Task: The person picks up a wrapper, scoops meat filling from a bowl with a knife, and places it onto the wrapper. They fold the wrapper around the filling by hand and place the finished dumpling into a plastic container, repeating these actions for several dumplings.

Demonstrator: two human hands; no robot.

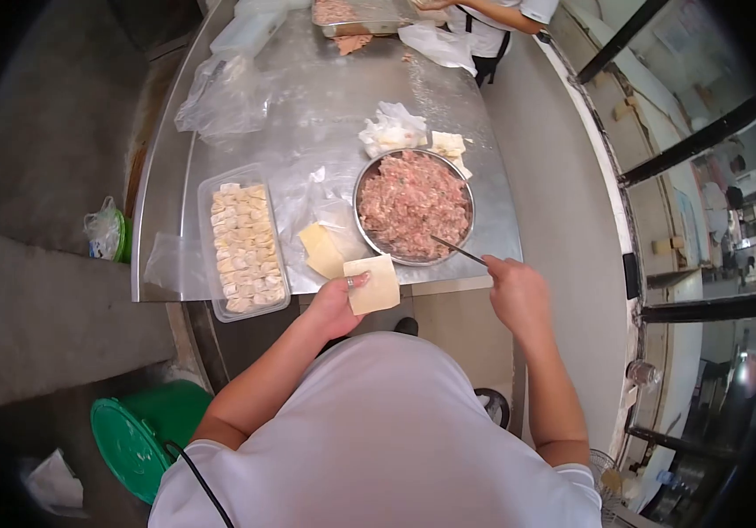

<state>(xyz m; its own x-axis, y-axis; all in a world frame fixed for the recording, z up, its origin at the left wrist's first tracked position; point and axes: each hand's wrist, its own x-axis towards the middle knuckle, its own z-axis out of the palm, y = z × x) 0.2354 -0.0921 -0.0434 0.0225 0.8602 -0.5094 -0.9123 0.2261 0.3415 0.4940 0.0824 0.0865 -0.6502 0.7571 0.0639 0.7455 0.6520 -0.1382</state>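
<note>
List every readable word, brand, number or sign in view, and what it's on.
No readable text.
Small green tub, lower left of the table: any marking too small to read.
Beyond the window bars: too blurred to tell.
Clear tray, metal bowl: no lettering seen.

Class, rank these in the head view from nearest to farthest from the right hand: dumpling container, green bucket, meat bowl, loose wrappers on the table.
From the right hand:
1. Meat bowl, just left
2. Loose wrappers, mid-table
3. Dumpling container, table's left side
4. Green bucket, off the table, lower left
</note>
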